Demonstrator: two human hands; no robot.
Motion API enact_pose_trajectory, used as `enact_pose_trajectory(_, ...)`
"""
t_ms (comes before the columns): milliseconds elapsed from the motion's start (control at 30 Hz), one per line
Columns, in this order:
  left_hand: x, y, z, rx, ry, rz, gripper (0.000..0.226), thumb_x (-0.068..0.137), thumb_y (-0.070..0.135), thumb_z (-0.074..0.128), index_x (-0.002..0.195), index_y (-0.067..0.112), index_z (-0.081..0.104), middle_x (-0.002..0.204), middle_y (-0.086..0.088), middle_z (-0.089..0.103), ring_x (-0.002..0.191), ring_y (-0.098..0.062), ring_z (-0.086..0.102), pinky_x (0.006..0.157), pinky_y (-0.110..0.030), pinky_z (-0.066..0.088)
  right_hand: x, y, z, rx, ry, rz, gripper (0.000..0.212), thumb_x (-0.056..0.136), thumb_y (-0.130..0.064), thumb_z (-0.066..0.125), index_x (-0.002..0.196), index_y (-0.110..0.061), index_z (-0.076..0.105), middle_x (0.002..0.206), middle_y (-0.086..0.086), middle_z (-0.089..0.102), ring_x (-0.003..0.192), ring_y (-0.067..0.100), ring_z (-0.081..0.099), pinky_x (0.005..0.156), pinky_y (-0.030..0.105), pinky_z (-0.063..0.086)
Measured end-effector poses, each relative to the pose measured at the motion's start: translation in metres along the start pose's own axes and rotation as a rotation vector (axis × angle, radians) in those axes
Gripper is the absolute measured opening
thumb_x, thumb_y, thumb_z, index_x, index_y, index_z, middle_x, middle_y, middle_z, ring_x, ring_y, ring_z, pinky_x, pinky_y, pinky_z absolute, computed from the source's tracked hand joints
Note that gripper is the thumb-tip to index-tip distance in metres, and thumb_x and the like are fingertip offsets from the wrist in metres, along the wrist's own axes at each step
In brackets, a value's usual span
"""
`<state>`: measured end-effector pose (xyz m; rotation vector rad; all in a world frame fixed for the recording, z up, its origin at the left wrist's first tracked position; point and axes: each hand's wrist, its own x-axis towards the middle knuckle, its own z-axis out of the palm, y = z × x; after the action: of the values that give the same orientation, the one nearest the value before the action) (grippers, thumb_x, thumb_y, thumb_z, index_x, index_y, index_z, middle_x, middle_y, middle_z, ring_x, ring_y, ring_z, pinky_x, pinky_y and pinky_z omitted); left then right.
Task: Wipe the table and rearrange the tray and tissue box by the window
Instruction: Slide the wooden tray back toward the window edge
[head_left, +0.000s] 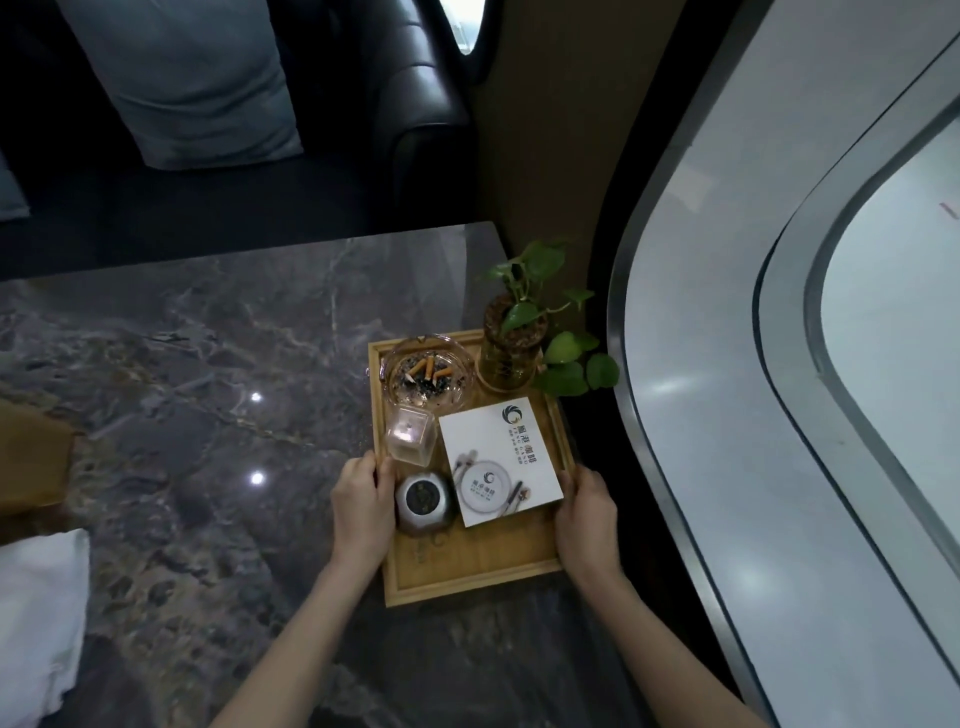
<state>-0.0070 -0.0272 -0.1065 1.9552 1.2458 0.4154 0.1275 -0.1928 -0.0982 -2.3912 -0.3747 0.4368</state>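
A wooden tray (478, 574) sits at the right edge of the dark marble table (208, 364), beside the window (779, 364). My left hand (361, 506) grips the tray's left rim. Its right rim is held by my right hand (587, 512). On the tray stand a glass ashtray (428, 376) with cigarette butts, a potted plant in a glass jar (511, 351), a white tissue box (501, 460) with a printed logo, a small clear glass holder (410, 434) and a round metal pot (426, 501).
A white cloth (39, 618) lies at the table's near left corner. A brown object (31, 457) sits at the left edge. A dark leather sofa (415, 104) with a grey cushion (182, 78) stands behind the table.
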Motion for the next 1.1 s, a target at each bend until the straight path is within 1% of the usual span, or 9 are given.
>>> enact_pose_trajectory(133, 0.003, -0.002, 0.005, 0.053, -0.048, -0.03, 0.024, 0.093, 0.016, 0.044, 0.085, 0.0, 0.059, 0.086, -0.012, 0.054, 0.078, -0.021, 0.049, 0.069, -0.028, 0.032, 0.004, 0.007, 0.006, -0.06, -0.023, -0.009, 0.026, 0.096, -0.006, 0.04, 0.116, 0.003, 0.053, 0.114, 0.023, 0.059, 0.101, 0.036, 0.06, 0.083, 0.04, 0.049)
enact_pose_trajectory(233, 0.005, -0.002, 0.009, 0.089, -0.066, -0.067, 0.024, 0.093, 0.014, 0.044, 0.084, -0.002, 0.058, 0.088, -0.016, 0.055, 0.078, -0.021, 0.047, 0.069, -0.028, 0.031, 0.007, 0.01, 0.009, -0.072, -0.028, -0.01, 0.027, 0.096, -0.007, 0.039, 0.119, 0.002, 0.051, 0.113, 0.024, 0.059, 0.101, 0.038, 0.059, 0.083, 0.044, 0.051)
enact_pose_trajectory(367, 0.007, -0.001, 0.012, 0.106, -0.068, -0.098, 0.024, 0.093, 0.013, 0.044, 0.083, -0.004, 0.058, 0.09, -0.021, 0.057, 0.077, -0.021, 0.046, 0.069, -0.028, 0.031, 0.011, 0.013, 0.011, -0.069, -0.015, -0.028, 0.027, 0.096, -0.007, 0.04, 0.118, 0.002, 0.052, 0.108, 0.024, 0.059, 0.097, 0.04, 0.06, 0.08, 0.047, 0.051)
enact_pose_trajectory(567, 0.009, 0.004, 0.013, 0.155, -0.062, -0.097, 0.023, 0.092, 0.012, 0.046, 0.08, -0.004, 0.058, 0.09, -0.023, 0.059, 0.076, -0.02, 0.044, 0.067, -0.026, 0.028, 0.015, 0.019, 0.015, -0.091, 0.012, -0.039, 0.024, 0.095, -0.008, 0.042, 0.111, 0.001, 0.057, 0.103, 0.022, 0.06, 0.094, 0.036, 0.059, 0.079, 0.047, 0.052)
enact_pose_trajectory(700, 0.013, 0.003, 0.011, 0.205, -0.082, -0.097, 0.024, 0.091, 0.013, 0.048, 0.082, -0.005, 0.061, 0.093, -0.024, 0.06, 0.076, -0.021, 0.045, 0.068, -0.028, 0.032, 0.016, 0.02, 0.016, -0.155, 0.035, -0.081, 0.022, 0.093, -0.001, 0.042, 0.106, 0.006, 0.058, 0.099, 0.024, 0.059, 0.097, 0.036, 0.052, 0.08, 0.043, 0.045)
enact_pose_trajectory(867, 0.016, 0.002, 0.011, 0.24, -0.101, -0.118, 0.024, 0.09, 0.014, 0.051, 0.083, -0.006, 0.063, 0.095, -0.025, 0.06, 0.081, -0.029, 0.053, 0.07, -0.033, 0.038, 0.015, 0.024, 0.019, -0.108, 0.008, -0.033, 0.025, 0.092, 0.001, 0.042, 0.114, 0.002, 0.055, 0.113, 0.02, 0.053, 0.107, 0.031, 0.05, 0.089, 0.037, 0.043)
enact_pose_trajectory(967, 0.015, 0.005, 0.011, 0.244, -0.103, -0.132, 0.025, 0.09, 0.016, 0.05, 0.084, -0.005, 0.062, 0.096, -0.022, 0.057, 0.08, -0.025, 0.051, 0.07, -0.032, 0.039, 0.015, 0.024, 0.019, -0.061, 0.009, -0.02, 0.026, 0.092, 0.001, 0.043, 0.115, 0.003, 0.055, 0.116, 0.02, 0.051, 0.108, 0.03, 0.049, 0.09, 0.034, 0.043)
enact_pose_trajectory(1033, 0.016, 0.003, 0.012, 0.251, -0.095, -0.128, 0.026, 0.09, 0.018, 0.05, 0.084, -0.004, 0.063, 0.096, -0.02, 0.058, 0.081, -0.027, 0.054, 0.07, -0.035, 0.044, 0.016, 0.024, 0.019, -0.047, 0.002, -0.004, 0.027, 0.092, 0.002, 0.043, 0.117, 0.001, 0.054, 0.118, 0.019, 0.05, 0.106, 0.024, 0.049, 0.09, 0.03, 0.041)
enact_pose_trajectory(1100, 0.017, 0.001, 0.012, 0.249, -0.091, -0.132, 0.026, 0.089, 0.021, 0.052, 0.083, -0.001, 0.065, 0.092, -0.018, 0.063, 0.079, -0.029, 0.06, 0.072, -0.042, 0.052, 0.015, 0.026, 0.02, -0.043, -0.024, 0.022, 0.031, 0.09, 0.004, 0.042, 0.12, -0.001, 0.052, 0.12, 0.016, 0.049, 0.101, 0.016, 0.045, 0.087, 0.022, 0.036)
